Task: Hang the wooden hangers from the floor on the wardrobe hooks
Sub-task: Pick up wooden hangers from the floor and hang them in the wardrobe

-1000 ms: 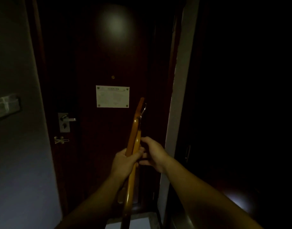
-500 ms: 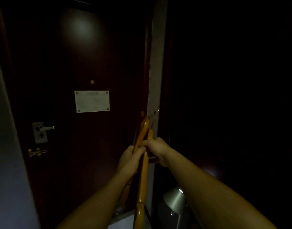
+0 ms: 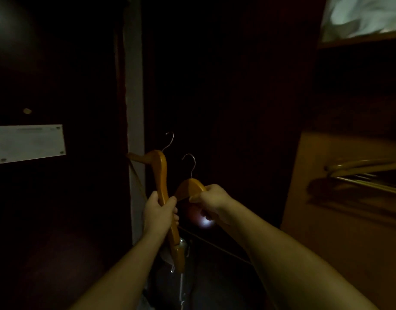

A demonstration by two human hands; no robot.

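Upper right: shelf [image 3: 358, 42] bearing pale crumpled cloth [image 3: 362, 16]. Right middle: metal rail [image 3: 371, 185], 1 blurred hanger [image 3: 358, 166] resting on it. Bottom centre: shiny object [image 3: 183, 285] low down, its footing too dark to tell.

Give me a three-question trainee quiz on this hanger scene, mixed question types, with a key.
1. True or false: the left hand holds nothing.
2. The right hand grips its wooden hanger by: A) the metal hook; B) the wooden shoulder; C) not at all.
3. Fill in: the wardrobe rail lies on the person's ____ side.
Key: 1 false, it grips the other hanger; 2 B; 3 right.
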